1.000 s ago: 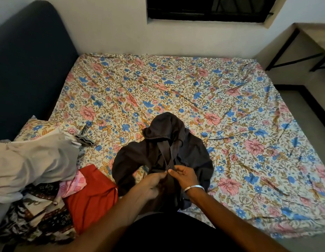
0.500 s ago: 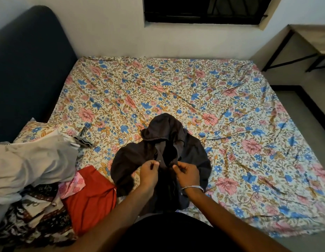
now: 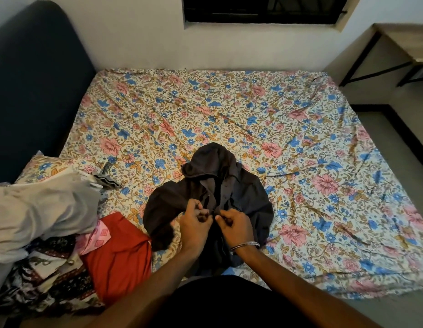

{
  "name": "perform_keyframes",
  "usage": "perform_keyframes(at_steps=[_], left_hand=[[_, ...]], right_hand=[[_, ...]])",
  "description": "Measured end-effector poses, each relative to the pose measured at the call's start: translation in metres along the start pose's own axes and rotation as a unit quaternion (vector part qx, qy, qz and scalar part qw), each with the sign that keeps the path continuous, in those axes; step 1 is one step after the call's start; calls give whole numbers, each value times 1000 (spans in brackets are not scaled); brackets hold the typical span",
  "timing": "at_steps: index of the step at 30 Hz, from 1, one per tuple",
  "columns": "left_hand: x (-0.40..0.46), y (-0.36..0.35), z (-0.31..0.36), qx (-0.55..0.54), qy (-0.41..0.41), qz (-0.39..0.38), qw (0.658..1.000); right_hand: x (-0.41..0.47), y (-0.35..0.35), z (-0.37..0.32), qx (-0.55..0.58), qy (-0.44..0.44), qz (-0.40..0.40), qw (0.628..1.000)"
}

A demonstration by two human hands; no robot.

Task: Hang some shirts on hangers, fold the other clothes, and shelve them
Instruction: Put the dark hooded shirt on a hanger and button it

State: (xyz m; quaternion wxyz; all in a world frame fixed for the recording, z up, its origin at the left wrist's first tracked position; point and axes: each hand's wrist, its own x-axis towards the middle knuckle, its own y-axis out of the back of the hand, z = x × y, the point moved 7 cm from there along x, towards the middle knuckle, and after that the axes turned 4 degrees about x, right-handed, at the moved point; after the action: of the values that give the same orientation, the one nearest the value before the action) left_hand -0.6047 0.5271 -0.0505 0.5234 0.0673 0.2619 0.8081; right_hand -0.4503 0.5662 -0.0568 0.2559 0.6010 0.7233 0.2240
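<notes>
Dark grey cloth, a hooded shirt (image 3: pixel 212 185), lies crumpled at the lower middle of the frame on the floral bedsheet (image 3: pixel 229 110). Both hands meet at its front opening: the left hand (image 3: pixel 193 224) pinches one edge, the right hand (image 3: pixel 234 224), with a silver bangle (image 3: pixel 244 245) at the wrist, pinches the other. Half a second ago the two hands sat slightly apart; now they have closed in until the fingertips almost touch. At lower left, unchanged, sit a red garment (image 3: pixel 120 254), a pale grey garment (image 3: pixel 40 209) and a patterned cloth (image 3: pixel 40 280).
</notes>
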Motion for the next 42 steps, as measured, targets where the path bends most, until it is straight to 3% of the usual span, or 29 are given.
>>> perform_keyframes(at_steps=[29, 33, 37, 39, 42], left_hand=[[10, -5, 0, -3, -53, -31, 998], [14, -5, -5, -17, -8, -36, 999], [16, -3, -15, -79, 70, -54, 993], [15, -4, -16, -77, 78, -78, 991], [11, -11, -12, -37, 33, -135, 990]], right_hand=[[10, 0, -6, 15, 6, -20, 1000], [11, 0, -10, -20, 46, -51, 997], [11, -3, -23, -163, 161, -86, 970], [12, 1, -20, -173, 140, -70, 972], [13, 15, -4, -67, 4, -5, 998]])
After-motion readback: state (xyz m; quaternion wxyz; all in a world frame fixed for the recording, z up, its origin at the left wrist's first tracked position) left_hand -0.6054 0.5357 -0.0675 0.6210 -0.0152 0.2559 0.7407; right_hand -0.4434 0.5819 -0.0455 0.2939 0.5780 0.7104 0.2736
